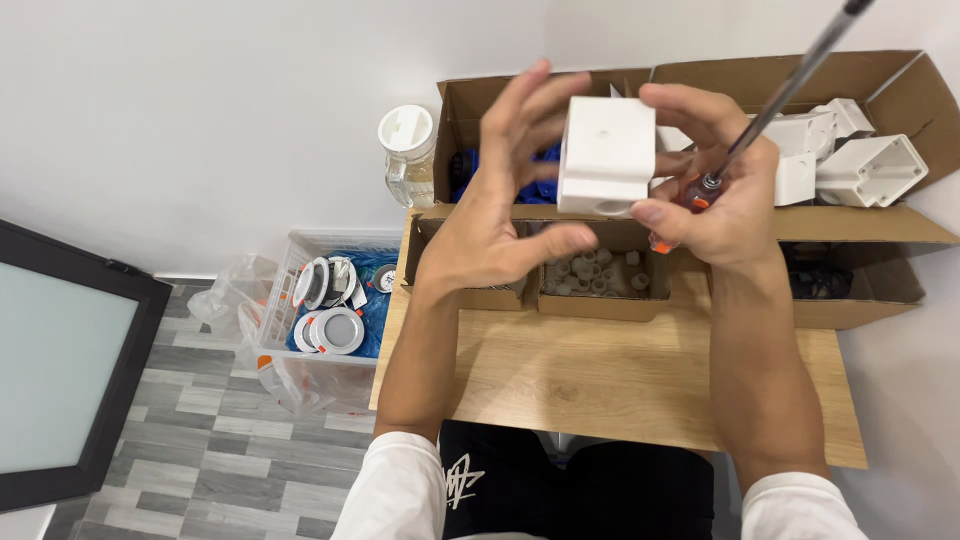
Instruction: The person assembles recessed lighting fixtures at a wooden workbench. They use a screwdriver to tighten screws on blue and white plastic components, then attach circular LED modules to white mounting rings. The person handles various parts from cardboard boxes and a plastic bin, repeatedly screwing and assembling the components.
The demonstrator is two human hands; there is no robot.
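Observation:
A white square plastic box (606, 152) is held up in front of me above the wooden table (610, 380). My right hand (715, 190) grips its right side with thumb and fingers and also holds a screwdriver (775, 95), its orange handle in the palm and its metal shaft pointing up to the right. My left hand (505, 195) is spread open against the box's left side, fingertips at its edge and thumb underneath.
Open cardboard boxes stand at the table's back: one with blue parts (520, 185), one with white plastic housings (860, 160), a small one with white cylindrical pieces (600, 275). A clear jar (408, 155) sits at left. A plastic bin of round lamp fittings (335, 320) stands on the floor.

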